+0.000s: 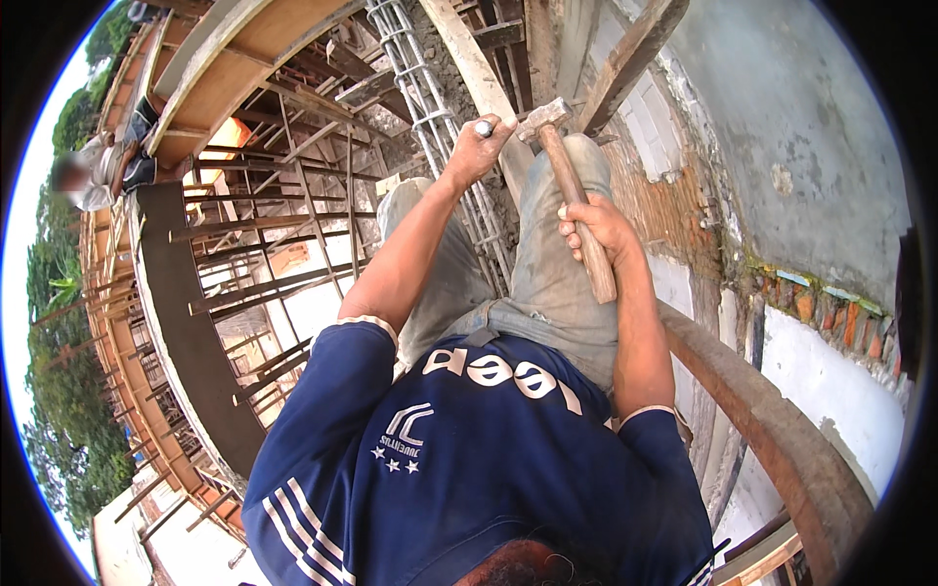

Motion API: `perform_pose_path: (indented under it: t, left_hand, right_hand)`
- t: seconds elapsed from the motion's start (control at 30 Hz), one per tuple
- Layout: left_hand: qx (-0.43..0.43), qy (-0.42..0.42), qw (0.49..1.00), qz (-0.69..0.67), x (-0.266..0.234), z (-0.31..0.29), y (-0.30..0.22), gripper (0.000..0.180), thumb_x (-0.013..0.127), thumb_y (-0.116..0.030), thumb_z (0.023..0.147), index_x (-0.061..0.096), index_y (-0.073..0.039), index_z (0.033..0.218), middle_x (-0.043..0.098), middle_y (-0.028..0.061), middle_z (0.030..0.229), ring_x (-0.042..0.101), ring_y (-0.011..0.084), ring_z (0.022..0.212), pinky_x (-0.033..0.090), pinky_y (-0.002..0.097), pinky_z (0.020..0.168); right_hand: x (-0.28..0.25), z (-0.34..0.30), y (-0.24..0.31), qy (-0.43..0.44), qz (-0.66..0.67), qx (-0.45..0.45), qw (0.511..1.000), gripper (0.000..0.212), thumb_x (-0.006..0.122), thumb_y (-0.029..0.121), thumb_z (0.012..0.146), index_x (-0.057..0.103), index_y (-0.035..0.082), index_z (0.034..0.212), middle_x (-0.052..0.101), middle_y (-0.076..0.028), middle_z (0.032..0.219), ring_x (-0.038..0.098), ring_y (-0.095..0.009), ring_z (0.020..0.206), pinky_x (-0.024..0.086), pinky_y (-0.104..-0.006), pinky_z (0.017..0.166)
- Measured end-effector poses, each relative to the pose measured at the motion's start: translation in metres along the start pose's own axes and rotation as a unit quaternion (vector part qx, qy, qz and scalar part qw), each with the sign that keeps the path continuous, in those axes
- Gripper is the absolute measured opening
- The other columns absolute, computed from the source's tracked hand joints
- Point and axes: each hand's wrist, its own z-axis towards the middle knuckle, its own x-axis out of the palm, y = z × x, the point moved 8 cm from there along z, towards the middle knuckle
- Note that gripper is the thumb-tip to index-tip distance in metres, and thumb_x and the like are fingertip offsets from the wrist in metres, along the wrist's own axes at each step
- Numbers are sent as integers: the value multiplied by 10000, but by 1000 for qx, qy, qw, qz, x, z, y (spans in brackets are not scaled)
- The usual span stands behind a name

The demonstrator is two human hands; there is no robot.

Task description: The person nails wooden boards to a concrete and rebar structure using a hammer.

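Observation:
My left hand [477, 151] is closed in a fist round a metal chisel [484, 128]. Only its round grey top shows; the lower part is hidden by the fist. Beside the fist runs a pale wooden beam [474, 54]. My right hand [601, 232] grips a hammer [575, 190] around the lower half of its wooden handle. The hammer's worn, dusty head [543, 119] is just right of my left fist, above my right knee, apart from the chisel's top.
A tied steel rebar cage [415, 88] rises between my legs. To the right stand a grey plastered wall [791, 146], exposed brick and a curved timber [772, 430]. Wooden formwork and props [274, 225] drop away on the left, where another person [107, 166] is at the far edge.

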Motion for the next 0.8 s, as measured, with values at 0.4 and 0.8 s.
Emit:
perform_pose_path:
  t: [0.4, 0.8]
  left_hand:
    - [-31, 54, 995, 82, 13, 42, -32, 490, 563, -398, 954, 546, 19, 698, 468, 54, 591, 416, 157, 587, 386, 396, 566]
    - [-71, -31, 979, -191, -20, 2, -6, 464, 594, -279, 977, 451, -111, 569, 407, -42, 528, 335, 75, 475, 275, 285, 461]
  right_hand:
    - [-3, -3, 0, -9, 38, -11, 999, 133, 635, 144, 849, 563, 37, 879, 598, -37, 673, 566, -96, 489, 488, -285, 384]
    - [-1, 3, 1, 19, 15, 1, 1000, 153, 633, 167, 870, 545, 59, 934, 579, -24, 695, 551, -80, 494, 483, -259, 393]
